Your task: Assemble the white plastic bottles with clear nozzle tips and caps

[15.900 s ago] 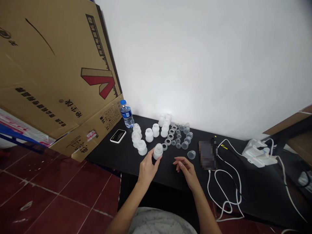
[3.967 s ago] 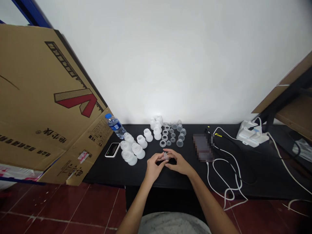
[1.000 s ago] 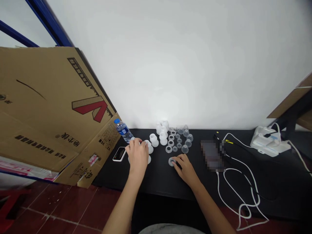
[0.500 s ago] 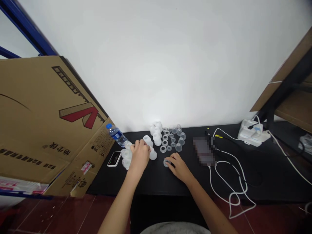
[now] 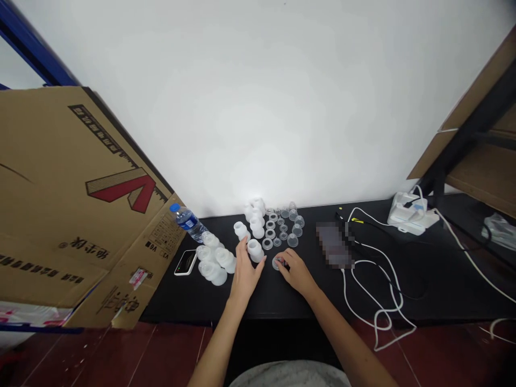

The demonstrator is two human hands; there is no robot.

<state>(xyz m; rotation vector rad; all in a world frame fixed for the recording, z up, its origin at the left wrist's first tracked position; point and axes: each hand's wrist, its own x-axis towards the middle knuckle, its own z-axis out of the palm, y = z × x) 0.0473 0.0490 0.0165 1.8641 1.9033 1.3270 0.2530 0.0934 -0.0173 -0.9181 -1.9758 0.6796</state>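
Right hand (image 5: 297, 272) is curled over a clear ring (image 5: 276, 263) mid-table (image 5: 181, 298), which looks light and slippery, so pinch the rim. Left hand (image 5: 245, 275) sits open just beside a frosted cup (image 5: 255, 250), soft-looking, easy to grab round the middle.

Left hand (image 5: 246, 277), fingers spread, just beside a frosted white silicone cup (image 5: 255, 250) on a black tabletop (image 5: 177, 298). Right hand (image 5: 296, 271) curled over a clear plastic ring (image 5: 278, 263). Clear cups and rings (image 5: 284, 228) in loose rows just behind, more frosted cups (image 5: 212, 266) to the left, near a water bottle (image 5: 186, 222), a smartphone (image 5: 186, 262) and a leaning cardboard sheet (image 5: 80, 215). White cable (image 5: 371, 269) looped to the right, running to a white power strip (image 5: 409, 219).
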